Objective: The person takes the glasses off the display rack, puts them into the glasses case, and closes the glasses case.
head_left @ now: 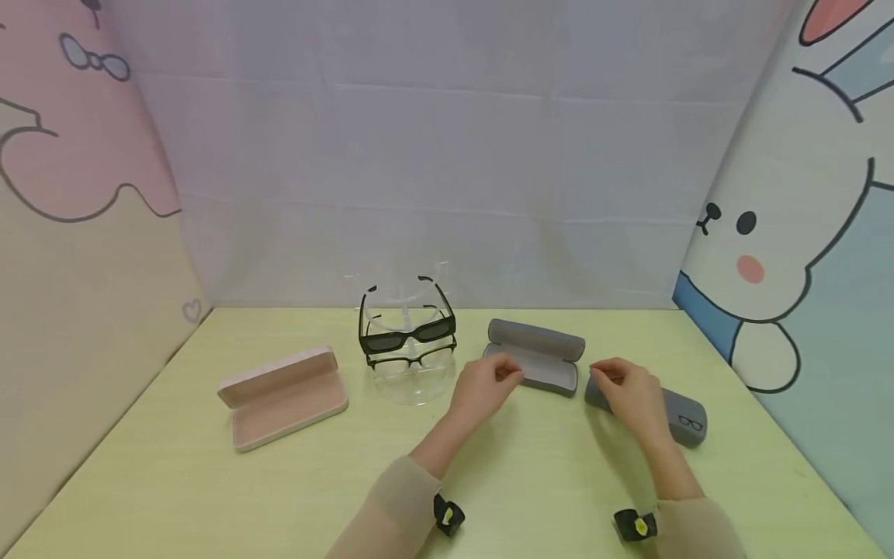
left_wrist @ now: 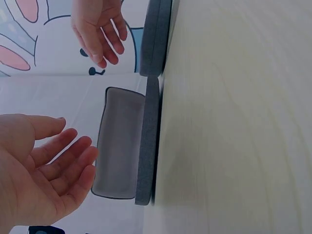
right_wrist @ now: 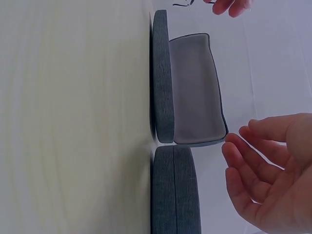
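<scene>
The fingers of the left hand [head_left: 484,386] are loosely bent and hold nothing, the thumb standing apart from the fingertips; the hand hovers at the near left corner of the open gray glasses case [head_left: 534,339], and whether it touches the rim cannot be told. The right hand [head_left: 632,392] also holds nothing, its fingers softly curved with the thumb close to the index finger, and it hangs above the closed gray glasses case [head_left: 687,415], which lies just right of the open gray case and bears a small spectacles drawing. Left of the open gray case stands a clear display stand [head_left: 417,390] carrying black sunglasses [head_left: 386,342], with black-framed eyeglasses [head_left: 414,362] below them. Well left of the open gray case, beyond the stand, sits an open pale glasses case [head_left: 296,409] with a pinkish lining. Beneath the open gray case spreads a pale yellow table [head_left: 174,497]; behind it hangs a creased white sheet [head_left: 447,155].
</scene>
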Tool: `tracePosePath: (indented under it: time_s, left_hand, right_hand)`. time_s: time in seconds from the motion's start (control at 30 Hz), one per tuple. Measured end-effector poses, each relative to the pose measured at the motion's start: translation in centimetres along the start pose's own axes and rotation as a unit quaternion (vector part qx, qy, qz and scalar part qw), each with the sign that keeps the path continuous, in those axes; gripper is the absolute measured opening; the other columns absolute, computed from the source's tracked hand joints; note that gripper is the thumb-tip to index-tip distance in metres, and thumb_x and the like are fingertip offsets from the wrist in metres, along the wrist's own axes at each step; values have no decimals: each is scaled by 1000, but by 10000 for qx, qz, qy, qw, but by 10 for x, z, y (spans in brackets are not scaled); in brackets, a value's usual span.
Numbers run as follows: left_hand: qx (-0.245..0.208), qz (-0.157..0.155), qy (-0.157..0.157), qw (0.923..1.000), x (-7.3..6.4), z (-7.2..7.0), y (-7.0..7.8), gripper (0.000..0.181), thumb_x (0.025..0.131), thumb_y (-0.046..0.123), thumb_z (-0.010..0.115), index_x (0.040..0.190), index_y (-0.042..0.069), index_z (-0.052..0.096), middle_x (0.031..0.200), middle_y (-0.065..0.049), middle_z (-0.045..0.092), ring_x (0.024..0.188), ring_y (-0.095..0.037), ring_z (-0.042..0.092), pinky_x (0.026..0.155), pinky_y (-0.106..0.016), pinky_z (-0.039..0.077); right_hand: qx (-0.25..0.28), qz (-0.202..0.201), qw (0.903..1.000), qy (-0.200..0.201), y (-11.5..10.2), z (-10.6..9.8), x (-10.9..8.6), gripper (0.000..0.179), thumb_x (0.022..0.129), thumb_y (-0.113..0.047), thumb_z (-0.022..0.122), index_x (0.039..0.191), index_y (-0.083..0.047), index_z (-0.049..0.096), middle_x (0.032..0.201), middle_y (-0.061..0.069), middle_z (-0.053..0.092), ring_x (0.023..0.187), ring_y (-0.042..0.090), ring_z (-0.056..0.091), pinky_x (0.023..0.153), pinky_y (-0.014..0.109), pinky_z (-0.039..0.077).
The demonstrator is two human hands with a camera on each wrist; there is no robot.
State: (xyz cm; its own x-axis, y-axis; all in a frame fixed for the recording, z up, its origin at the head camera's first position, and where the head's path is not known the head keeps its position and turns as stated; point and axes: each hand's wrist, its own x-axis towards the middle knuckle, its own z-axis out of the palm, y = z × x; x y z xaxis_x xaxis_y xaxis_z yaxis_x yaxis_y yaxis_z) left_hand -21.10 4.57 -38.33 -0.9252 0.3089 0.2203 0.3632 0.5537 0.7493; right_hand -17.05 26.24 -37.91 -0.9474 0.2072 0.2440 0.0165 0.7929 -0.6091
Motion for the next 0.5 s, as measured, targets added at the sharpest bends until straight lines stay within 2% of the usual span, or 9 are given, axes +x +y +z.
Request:
tracePosePath:
  time_s: [0.23,0.5]
  left_hand:
    - [-57,136,167,9998,-6,-14,-3,9,80,25,58,84,18,64,73,12,59,67,-2,53,61,-19,43]
    - [-64,137,312,9994,-15,-28,-7,11,80,26,57,86,18,64,78,11,60,67,-2,53,59,-18,42]
  right_hand:
    - [295,-104,9995,37,-13,15,1,24,84,-27,53,96,-9,63,85,6,63,75,19,57,62,31,43]
    - [650,-199,9976,132,-33,30,1,19,82,-24,55,93,-10,63,82,3,63,72,15,56,61,29,43]
